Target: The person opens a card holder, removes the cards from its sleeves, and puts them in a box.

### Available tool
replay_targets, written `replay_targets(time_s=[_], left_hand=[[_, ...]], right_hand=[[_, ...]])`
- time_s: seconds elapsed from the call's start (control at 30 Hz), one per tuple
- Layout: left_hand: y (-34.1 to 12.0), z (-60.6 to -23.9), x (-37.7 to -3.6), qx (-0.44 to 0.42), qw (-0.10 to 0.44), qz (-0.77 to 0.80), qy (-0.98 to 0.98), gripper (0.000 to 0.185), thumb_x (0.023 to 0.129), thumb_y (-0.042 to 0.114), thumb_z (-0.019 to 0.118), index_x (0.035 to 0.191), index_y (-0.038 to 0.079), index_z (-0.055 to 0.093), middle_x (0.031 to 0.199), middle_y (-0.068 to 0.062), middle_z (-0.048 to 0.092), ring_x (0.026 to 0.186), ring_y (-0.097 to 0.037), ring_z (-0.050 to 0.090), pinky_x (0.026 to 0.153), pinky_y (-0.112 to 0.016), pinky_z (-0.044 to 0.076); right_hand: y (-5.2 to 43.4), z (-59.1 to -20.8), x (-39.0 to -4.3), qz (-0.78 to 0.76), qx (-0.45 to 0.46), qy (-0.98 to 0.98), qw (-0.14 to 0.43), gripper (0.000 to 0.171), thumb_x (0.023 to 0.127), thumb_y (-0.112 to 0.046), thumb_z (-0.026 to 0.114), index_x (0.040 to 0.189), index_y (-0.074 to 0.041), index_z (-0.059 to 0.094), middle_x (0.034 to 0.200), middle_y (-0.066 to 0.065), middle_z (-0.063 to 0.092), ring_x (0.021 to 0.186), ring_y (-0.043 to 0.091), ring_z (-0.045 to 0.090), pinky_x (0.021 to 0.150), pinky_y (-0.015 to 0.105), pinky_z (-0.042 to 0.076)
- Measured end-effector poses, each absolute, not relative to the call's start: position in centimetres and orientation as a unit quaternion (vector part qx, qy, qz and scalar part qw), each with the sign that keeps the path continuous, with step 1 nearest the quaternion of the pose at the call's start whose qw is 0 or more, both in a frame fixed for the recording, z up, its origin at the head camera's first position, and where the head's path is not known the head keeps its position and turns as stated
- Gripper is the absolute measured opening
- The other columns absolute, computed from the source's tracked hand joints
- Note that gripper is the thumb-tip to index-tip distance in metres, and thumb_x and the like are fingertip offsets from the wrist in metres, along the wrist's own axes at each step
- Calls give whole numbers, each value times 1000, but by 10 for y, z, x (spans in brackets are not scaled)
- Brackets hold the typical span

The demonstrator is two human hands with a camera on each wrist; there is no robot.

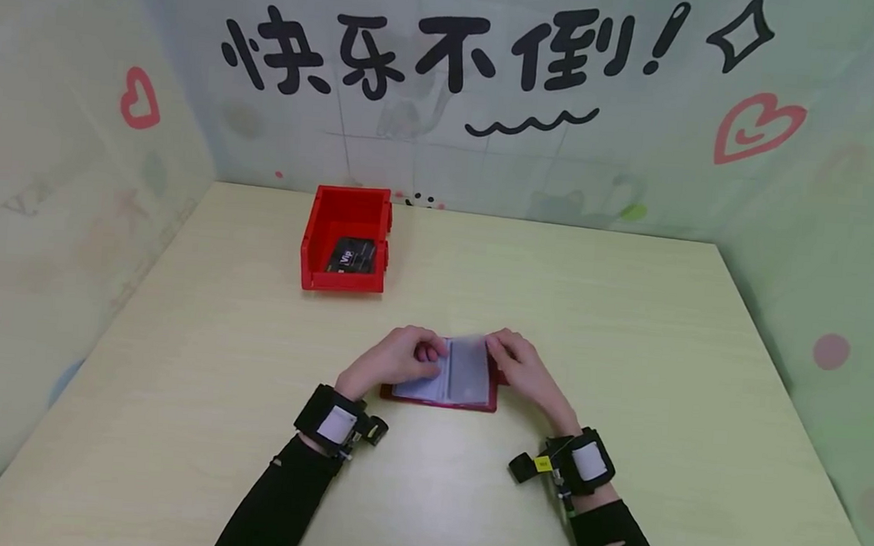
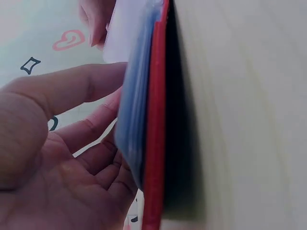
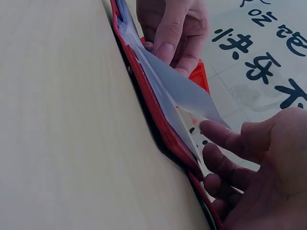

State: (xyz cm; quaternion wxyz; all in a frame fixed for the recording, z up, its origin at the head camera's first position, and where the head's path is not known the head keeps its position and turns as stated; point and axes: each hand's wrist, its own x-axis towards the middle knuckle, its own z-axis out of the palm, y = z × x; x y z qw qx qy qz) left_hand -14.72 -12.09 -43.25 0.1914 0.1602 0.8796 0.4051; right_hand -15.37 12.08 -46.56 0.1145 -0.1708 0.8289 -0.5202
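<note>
A small card holder booklet (image 1: 468, 373) with a red cover lies spread on the table, its clear plastic sleeves showing. My left hand (image 1: 411, 355) rests over the left-hand sleeves with the thumb extended onto them; its other fingers bend loosely beside it. At the far right corner, my right hand (image 1: 519, 363) pinches a single plastic sleeve (image 3: 184, 93) between thumb and index finger. That sleeve slants up from the stack in the right wrist view. In the left wrist view the red cover (image 2: 154, 120) and layered sleeves (image 2: 133, 115) appear edge-on, right beside the left fingers.
Behind the booklet, to the left, stands a red bin (image 1: 342, 281) with black cards (image 1: 352, 255) marked "Vip" inside. The pale wooden table (image 1: 629, 318) is bordered by a printed backdrop (image 1: 444, 165) at the back and sides. Both wrists wear strapped cameras.
</note>
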Motion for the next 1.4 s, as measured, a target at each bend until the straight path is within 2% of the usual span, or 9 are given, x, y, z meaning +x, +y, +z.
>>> replay_targets(time_s=[0.17, 0.37, 0.5, 0.63, 0.73, 0.97, 1.03, 1.17, 1.4], left_hand=[[-125, -436, -148, 165, 194, 408, 877, 8, 93, 5, 68, 99, 7, 73, 96, -8, 63, 88, -18, 54, 77, -25, 47], [-129, -438, -148, 162, 202, 419, 870, 11, 91, 2, 70, 97, 9, 75, 96, -8, 62, 88, -19, 55, 77, -26, 48], [-132, -438, -149, 168, 199, 419, 870, 12, 93, 3, 67, 100, 9, 76, 102, -9, 64, 92, -20, 55, 79, -27, 47], [-135, -440, -152, 185, 189, 421, 868, 18, 100, 13, 60, 108, 7, 75, 105, -9, 68, 93, -19, 55, 81, -27, 46], [-136, -441, -155, 184, 193, 428, 863, 28, 105, 25, 52, 106, 6, 72, 95, -8, 65, 88, -18, 54, 77, -27, 43], [-136, -439, -157, 155, 198, 434, 865, 44, 103, 49, 48, 101, 12, 72, 92, -5, 61, 91, -18, 54, 75, -29, 40], [-136, -438, -156, 151, 196, 436, 865, 43, 104, 48, 49, 99, 11, 70, 89, -5, 59, 89, -18, 54, 74, -29, 40], [-138, -437, -154, 155, 190, 435, 866, 28, 104, 31, 53, 99, 6, 66, 83, -6, 56, 81, -19, 54, 69, -28, 41], [-138, -435, -152, 108, 159, 423, 885, 20, 96, 23, 68, 102, 6, 76, 85, -7, 68, 77, -17, 56, 67, -25, 44]], right_hand=[[125, -463, -153, -543, -181, 807, 145, 32, 108, -11, 40, 125, 11, 56, 109, 26, 57, 100, 27, 57, 83, 31, 56], [125, -460, -147, -490, -201, 840, 117, 29, 100, -4, 55, 125, 8, 65, 110, 25, 64, 93, 24, 58, 72, 23, 52], [117, -460, -143, -483, -226, 842, 87, 28, 95, -4, 64, 122, 4, 69, 106, 19, 68, 92, 22, 57, 77, 25, 49], [106, -465, -143, -482, -244, 838, 75, 27, 93, -13, 71, 119, -6, 72, 96, 8, 68, 89, 16, 54, 77, 24, 45], [98, -468, -142, -474, -247, 842, 70, 25, 91, -21, 75, 114, -12, 74, 87, 0, 63, 85, 14, 49, 74, 23, 40], [88, -469, -142, -457, -260, 850, 37, 21, 87, -23, 80, 103, -12, 73, 76, -4, 57, 77, 14, 43, 73, 24, 31], [87, -469, -142, -458, -261, 849, 32, 21, 86, -22, 80, 102, -11, 73, 76, -3, 57, 76, 14, 43, 73, 24, 30], [88, -470, -142, -458, -257, 850, 31, 22, 85, -20, 81, 102, -10, 73, 77, -2, 57, 78, 15, 44, 74, 24, 32], [97, -469, -144, -435, -235, 868, 42, 35, 84, -20, 82, 118, -11, 74, 98, 5, 61, 94, 19, 49, 81, 28, 39]])
